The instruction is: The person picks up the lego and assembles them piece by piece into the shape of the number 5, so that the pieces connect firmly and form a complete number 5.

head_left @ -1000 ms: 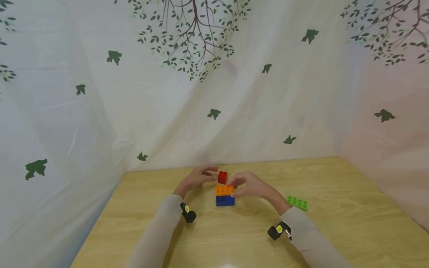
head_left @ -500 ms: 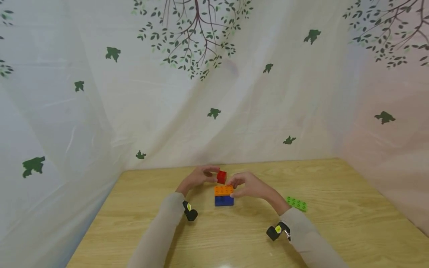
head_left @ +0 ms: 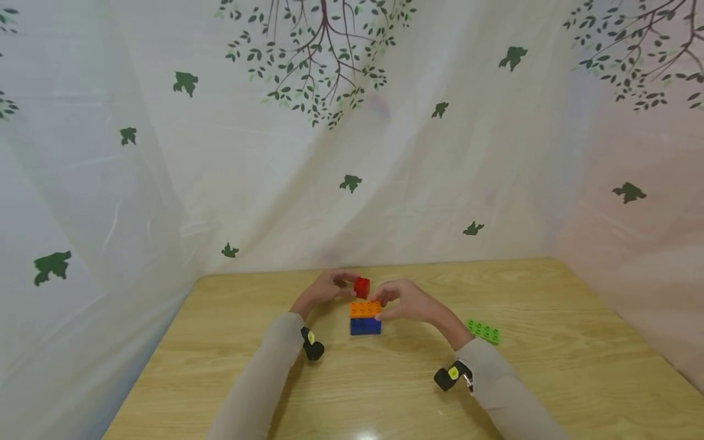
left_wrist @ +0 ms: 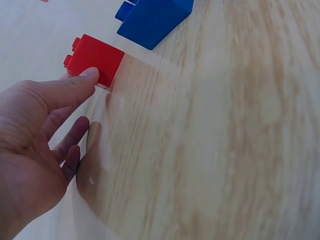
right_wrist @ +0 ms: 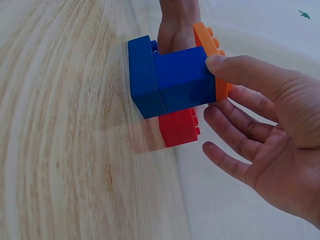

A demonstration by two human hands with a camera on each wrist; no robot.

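In the head view my left hand (head_left: 324, 288) holds a small red toy brick (head_left: 361, 287) by its left side. In the left wrist view the thumb lies on the brick's side face, while the index finger is mostly hidden behind it. My right hand (head_left: 409, 302) pinches the right end of a thin orange brick (head_left: 360, 309), thumb in front. That orange brick tops a blue stack (head_left: 365, 326) standing on the table. Two blue bricks show in the right wrist view: an upper one (right_wrist: 184, 77) on a lower one (right_wrist: 142, 80), with the orange brick overhanging.
A flat light-green brick (head_left: 483, 332) lies on the wooden table (head_left: 379, 391) beyond the right forearm. Behind the table hangs a pale curtain (head_left: 275, 183) printed with leaves and branches. The red brick stands just behind the stack.
My left fingers have closed in on the red brick from the left and now touch it. The right hand stays at the orange brick. The head view has shifted slightly.
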